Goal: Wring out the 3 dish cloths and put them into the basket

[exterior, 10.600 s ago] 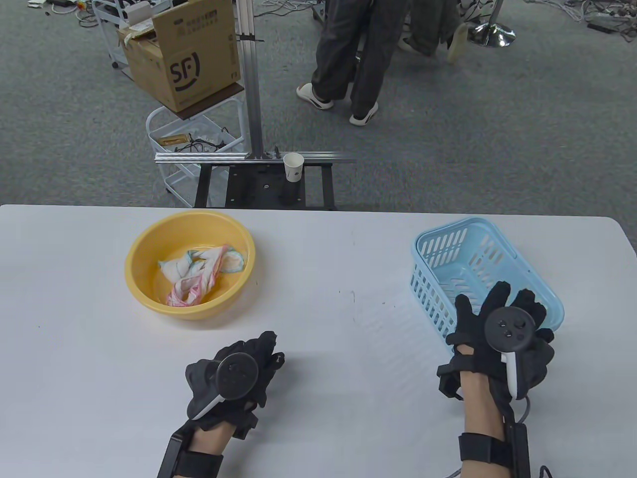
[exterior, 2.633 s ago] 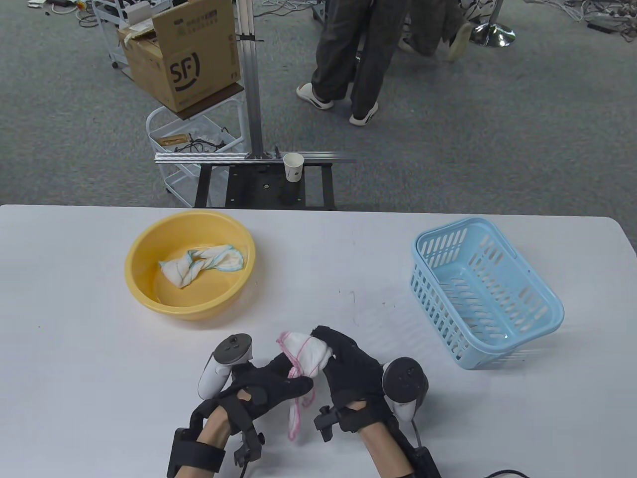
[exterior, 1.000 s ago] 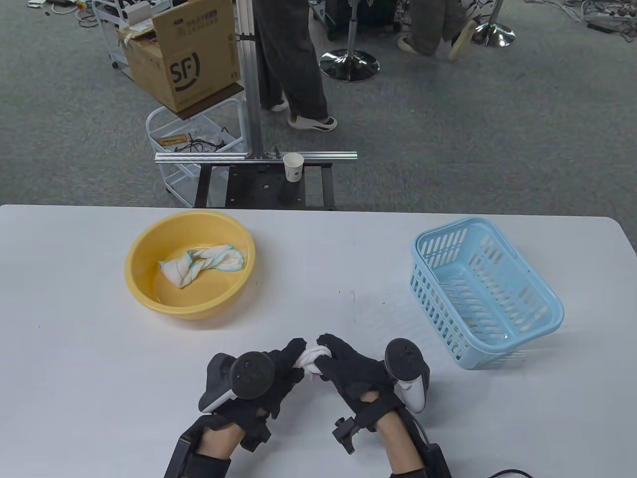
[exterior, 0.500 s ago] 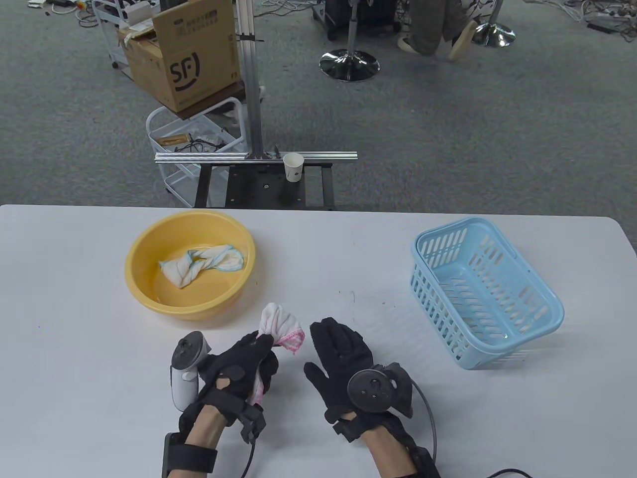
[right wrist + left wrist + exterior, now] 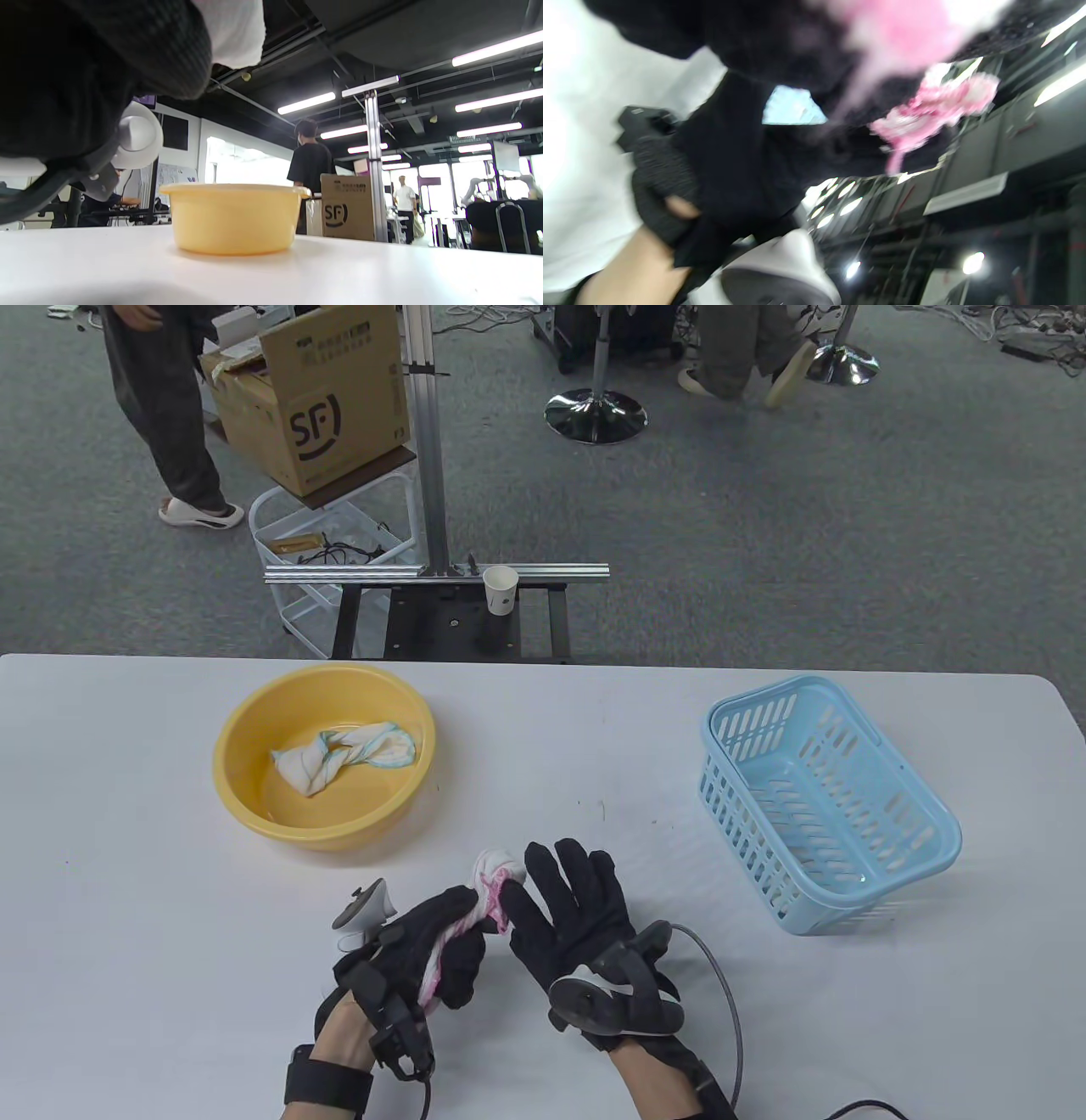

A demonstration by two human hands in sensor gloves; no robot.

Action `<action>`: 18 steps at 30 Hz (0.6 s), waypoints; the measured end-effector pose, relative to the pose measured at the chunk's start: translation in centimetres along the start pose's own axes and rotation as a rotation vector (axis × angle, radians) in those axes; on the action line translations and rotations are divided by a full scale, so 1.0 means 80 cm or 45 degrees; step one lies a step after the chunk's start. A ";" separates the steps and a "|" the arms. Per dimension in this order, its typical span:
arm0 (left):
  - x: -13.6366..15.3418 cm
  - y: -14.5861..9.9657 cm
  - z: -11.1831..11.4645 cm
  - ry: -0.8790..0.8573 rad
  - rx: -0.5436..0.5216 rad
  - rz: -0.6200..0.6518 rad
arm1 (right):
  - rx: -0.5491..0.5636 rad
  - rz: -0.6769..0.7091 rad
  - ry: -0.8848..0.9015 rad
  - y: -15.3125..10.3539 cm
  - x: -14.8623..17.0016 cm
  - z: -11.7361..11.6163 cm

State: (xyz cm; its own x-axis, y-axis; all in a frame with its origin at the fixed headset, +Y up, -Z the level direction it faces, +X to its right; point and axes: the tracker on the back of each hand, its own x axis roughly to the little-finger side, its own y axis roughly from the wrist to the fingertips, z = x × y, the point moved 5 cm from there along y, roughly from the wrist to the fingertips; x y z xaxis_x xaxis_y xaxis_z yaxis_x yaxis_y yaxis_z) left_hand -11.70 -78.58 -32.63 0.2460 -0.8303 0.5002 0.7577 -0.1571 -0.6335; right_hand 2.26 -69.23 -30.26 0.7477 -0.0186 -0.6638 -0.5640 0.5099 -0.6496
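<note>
Wringing of first cloth (image 5: pixel 488 899) in hand: left hand (image 5: pixel 424 950) grips it, right hand (image 5: pixel 577 916) spread open alongside; next, regrip, then basket (image 5: pixel 925 848) at three o'clock.

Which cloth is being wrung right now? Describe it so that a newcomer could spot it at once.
On the white table, look at the near edge, in front of the yellow basin. The pink-edged cloth is gripped by the left hand, beside the right hand; the other visible cloth has blue-green trim and lies in the basin.
</note>
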 end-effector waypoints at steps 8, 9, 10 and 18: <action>0.015 0.011 0.037 0.216 0.281 -0.170 | 0.197 0.145 -0.055 -0.002 -0.014 0.022; 0.017 0.012 0.043 0.230 0.311 -0.186 | 0.234 0.159 -0.051 -0.004 -0.015 0.026; 0.018 0.013 0.047 0.246 0.334 -0.191 | 0.277 0.176 -0.040 -0.005 -0.015 0.031; 0.014 0.012 0.041 0.320 0.286 -0.172 | 0.332 0.163 -0.038 -0.005 -0.013 0.042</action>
State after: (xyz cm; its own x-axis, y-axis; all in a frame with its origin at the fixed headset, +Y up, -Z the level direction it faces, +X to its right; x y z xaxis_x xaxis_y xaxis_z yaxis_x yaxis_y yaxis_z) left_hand -8.76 -77.90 -30.74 -0.0010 -0.9200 0.3919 0.8940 -0.1765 -0.4119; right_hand 2.89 -66.54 -28.09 0.6884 0.0836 -0.7205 -0.5483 0.7102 -0.4415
